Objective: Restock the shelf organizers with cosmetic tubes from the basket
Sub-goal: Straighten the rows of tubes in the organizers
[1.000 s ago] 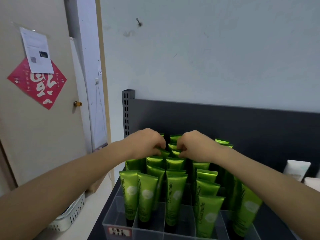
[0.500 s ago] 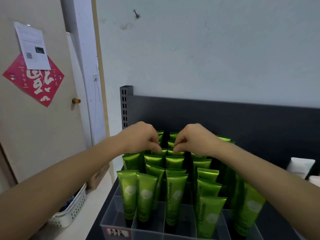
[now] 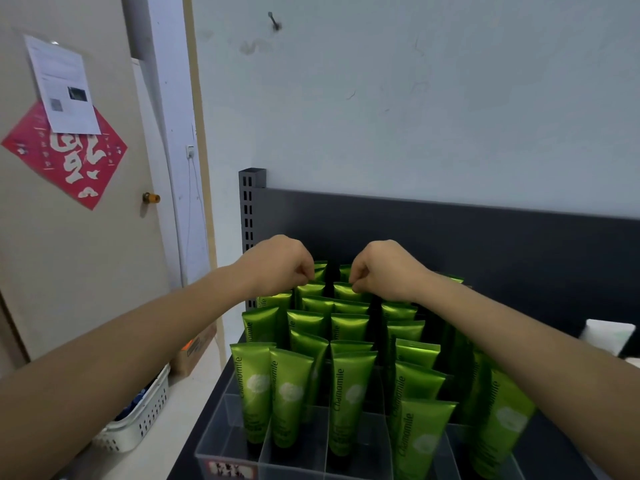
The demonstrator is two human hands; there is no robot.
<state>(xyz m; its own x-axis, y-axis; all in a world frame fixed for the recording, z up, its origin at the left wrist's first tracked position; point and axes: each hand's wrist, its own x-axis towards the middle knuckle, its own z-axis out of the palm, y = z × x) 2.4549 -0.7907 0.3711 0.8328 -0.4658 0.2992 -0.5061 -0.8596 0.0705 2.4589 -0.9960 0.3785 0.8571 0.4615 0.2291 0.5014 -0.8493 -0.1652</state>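
Note:
Several green Chamomile tubes stand cap-down in rows inside a clear divided organizer on a dark shelf. My left hand hovers over the back rows with curled fingers, pinching the crimped top of a green tube. My right hand mirrors it, its fingertips pinching the top of the neighbouring green tube. The two hands are a small gap apart. A white perforated basket sits low at the left, partly hidden by my left forearm.
The shelf's dark back panel and slotted upright rise behind the tubes. White tubes stand at the right edge. A door with a red paper square is at the left, and a cardboard box sits on the floor.
Both hands have drawn slightly apart and risen a little over the back rows. The view has tilted, showing more of the organizer's front.

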